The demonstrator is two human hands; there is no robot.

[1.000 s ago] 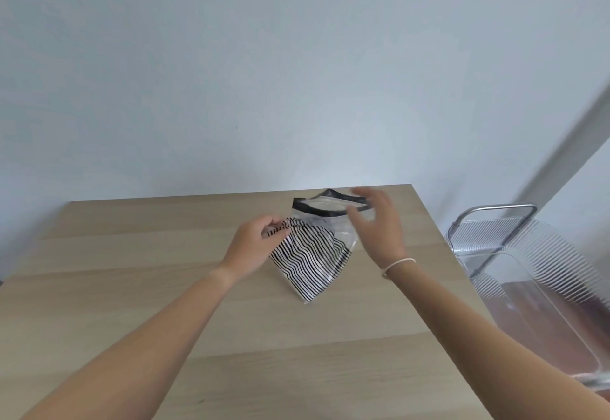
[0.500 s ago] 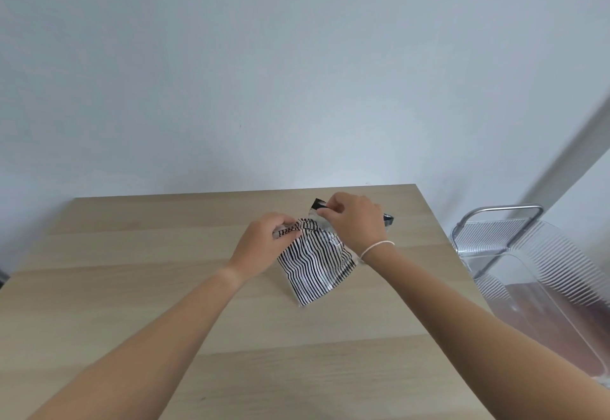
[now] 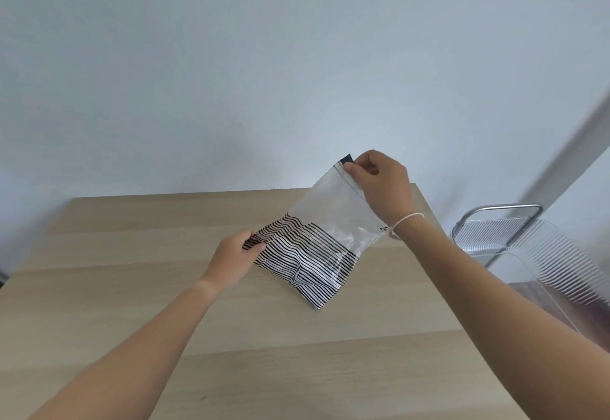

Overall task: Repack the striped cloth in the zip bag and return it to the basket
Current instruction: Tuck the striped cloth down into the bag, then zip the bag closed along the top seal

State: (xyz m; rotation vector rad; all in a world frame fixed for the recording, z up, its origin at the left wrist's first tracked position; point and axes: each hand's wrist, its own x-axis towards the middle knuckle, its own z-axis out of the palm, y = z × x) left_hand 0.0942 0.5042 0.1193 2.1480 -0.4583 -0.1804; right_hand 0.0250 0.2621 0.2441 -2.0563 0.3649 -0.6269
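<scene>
Head view: clear plastic zip bag with a dark zip strip (image 3: 333, 211) is lifted at its top corner by the right hand (image 3: 379, 185), which is pinched shut on that zip end at about 1 o'clock from table centre. The black-and-white striped cloth (image 3: 303, 261) sits in the bag's lower half, resting on the light wooden table (image 3: 132, 287). The left hand (image 3: 236, 258) is closed on the cloth-and-bag edge at 9 o'clock of the cloth. The bag's long axis runs from 7 o'clock low to 1 o'clock high, between the two hands. The ribbed clear plastic basket with a metal handle (image 3: 541, 254) stands off the table at 3 o'clock, nearer the right hand, so that hand likely carries. Whether the zip is sealed cannot be told.
</scene>
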